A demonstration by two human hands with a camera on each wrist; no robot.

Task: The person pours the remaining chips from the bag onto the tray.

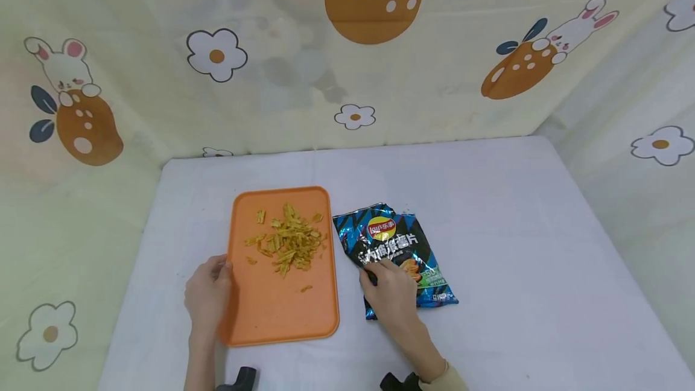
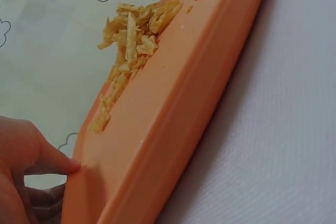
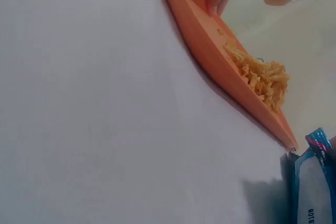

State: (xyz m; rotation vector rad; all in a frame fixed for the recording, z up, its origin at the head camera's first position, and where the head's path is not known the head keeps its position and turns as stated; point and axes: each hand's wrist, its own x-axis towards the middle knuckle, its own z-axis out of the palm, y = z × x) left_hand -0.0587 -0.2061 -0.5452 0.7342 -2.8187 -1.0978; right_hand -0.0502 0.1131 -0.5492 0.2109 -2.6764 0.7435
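An orange tray (image 1: 279, 312) lies on the table, bearing a heap of broken yellow chips (image 1: 293, 237) toward its far half. My left hand (image 1: 209, 294) grips the tray's left rim; in the left wrist view the thumb (image 2: 58, 163) presses on the rim, with the other fingers outside and below it. Right of the tray lies a blue and black chip bag (image 1: 429, 258), printed side up. My right hand (image 1: 393, 294) pinches the bag near its left edge. Only a sliver of that hand shows in the right wrist view, beside the bag (image 3: 313, 192).
A white cloth covers the table (image 1: 505, 228). Behind it and along both sides hangs a pale curtain (image 1: 282, 107) printed with rabbits and flowers. Small chip crumbs (image 1: 306, 288) lie apart from the heap on the tray.
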